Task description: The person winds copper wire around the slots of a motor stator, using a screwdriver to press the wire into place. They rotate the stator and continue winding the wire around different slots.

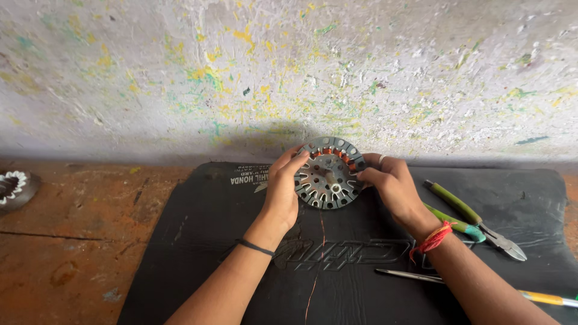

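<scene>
Stator: a round grey slotted metal stator [328, 174] is held up on edge above the black rubber mat [198, 241], close to the paint-flecked wall [289, 66]; copper windings fill some of the slots along its upper right rim.
Copper wire: a thin strand [318, 259] hangs from the stator's lower edge down across the mat toward the viewer.
Left hand: the left hand [282, 186] is closed on the stator's left rim, fingers curled over the top.
Right hand: the right hand [388, 183] pinches the right rim beside the wound slots; whether it also holds the wire there I cannot tell.
Doing it well: it seems best to keep the left grip steady so the disc does not turn, lay each turn snug in its slot, and keep the hanging strand taut and free of kinks.
Tools: green-handled pliers [472, 219] and a yellow-handled screwdriver [481, 286] lie on the mat to the right.
Further out: another wound stator [15, 188] sits at the left edge of the worn tabletop [66, 241].
</scene>
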